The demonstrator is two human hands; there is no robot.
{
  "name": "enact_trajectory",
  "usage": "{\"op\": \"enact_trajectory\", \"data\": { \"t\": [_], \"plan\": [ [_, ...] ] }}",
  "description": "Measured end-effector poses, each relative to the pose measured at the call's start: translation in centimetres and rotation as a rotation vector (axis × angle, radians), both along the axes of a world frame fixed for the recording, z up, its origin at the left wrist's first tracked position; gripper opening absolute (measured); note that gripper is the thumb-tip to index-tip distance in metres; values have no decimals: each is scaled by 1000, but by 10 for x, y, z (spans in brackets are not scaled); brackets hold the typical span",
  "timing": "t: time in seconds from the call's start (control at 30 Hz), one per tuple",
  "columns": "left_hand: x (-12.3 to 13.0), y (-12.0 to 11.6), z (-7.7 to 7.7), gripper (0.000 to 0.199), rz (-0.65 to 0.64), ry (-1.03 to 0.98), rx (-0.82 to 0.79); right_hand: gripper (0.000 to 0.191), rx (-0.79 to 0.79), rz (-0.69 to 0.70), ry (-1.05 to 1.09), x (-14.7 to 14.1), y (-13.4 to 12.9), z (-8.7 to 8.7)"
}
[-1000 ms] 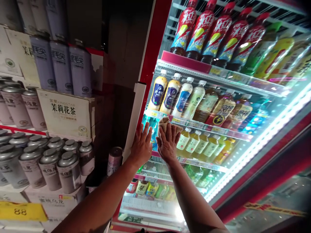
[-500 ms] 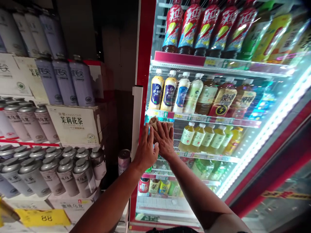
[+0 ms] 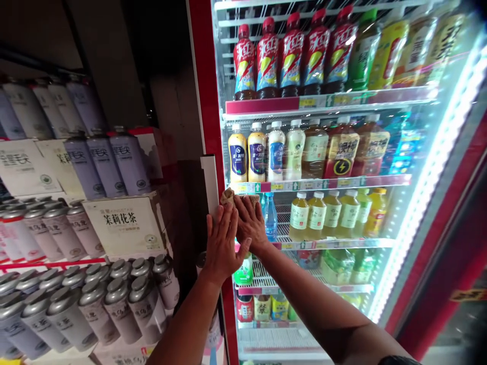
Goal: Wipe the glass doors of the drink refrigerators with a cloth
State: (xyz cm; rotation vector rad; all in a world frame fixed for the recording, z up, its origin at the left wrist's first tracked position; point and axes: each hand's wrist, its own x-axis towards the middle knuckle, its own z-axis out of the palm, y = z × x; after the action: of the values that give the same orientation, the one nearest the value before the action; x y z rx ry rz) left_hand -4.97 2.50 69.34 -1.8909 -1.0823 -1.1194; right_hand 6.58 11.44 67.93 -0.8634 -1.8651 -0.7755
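A crumpled brown cloth (image 3: 227, 196) lies against the glass door of a lit drinks cooler, near its red left frame (image 3: 205, 101). My right hand (image 3: 251, 225) holds the cloth pressed to the glass, fingers spread over it and thumb hidden. Just left of it, my left hand (image 3: 222, 243) is open and flat, fingers stretched upward and thumb out. Its fingertips overlap the cloth's lower left part, in front of the door's edge. A white handle strip (image 3: 210, 185) runs beside the left fingers. Behind the glass, a blue bottle (image 3: 270, 218) shows right of my right hand.
Shelves inside the cooler carry red-capped tea bottles (image 3: 292, 56), yellow-labelled bottles (image 3: 238, 154) and pale green drinks (image 3: 299, 215). At left, metal cans (image 3: 114, 309) and purple cans (image 3: 125, 162) stand stacked on cartons (image 3: 122, 223). A bright light strip (image 3: 422, 197) lines the cooler's right side.
Both hands and the cloth have shifted left across the glass, to the door's left frame. The view has also moved, and the blue bottle now shows clear of my right hand.
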Motion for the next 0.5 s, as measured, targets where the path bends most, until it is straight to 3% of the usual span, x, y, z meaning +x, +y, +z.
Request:
{"op": "enact_trajectory", "data": {
  "t": [0.23, 0.3, 0.4, 0.5],
  "plan": [
    [0, 0, -4, 88, -25, -11, -65, 64, -94, -17, 81, -21, -1, 27],
    [1, 1, -6, 88, -29, -14, -58, 62, -65, 38, -26, -25, -3, 19],
    [0, 0, -10, 87, -43, -22, -69, 58, -24, 93, -161, -15, -6, -7],
    [0, -5, -14, 83, -54, -41, -94, 56, -22, 108, -167, 2, -7, -22]
  ]
}}
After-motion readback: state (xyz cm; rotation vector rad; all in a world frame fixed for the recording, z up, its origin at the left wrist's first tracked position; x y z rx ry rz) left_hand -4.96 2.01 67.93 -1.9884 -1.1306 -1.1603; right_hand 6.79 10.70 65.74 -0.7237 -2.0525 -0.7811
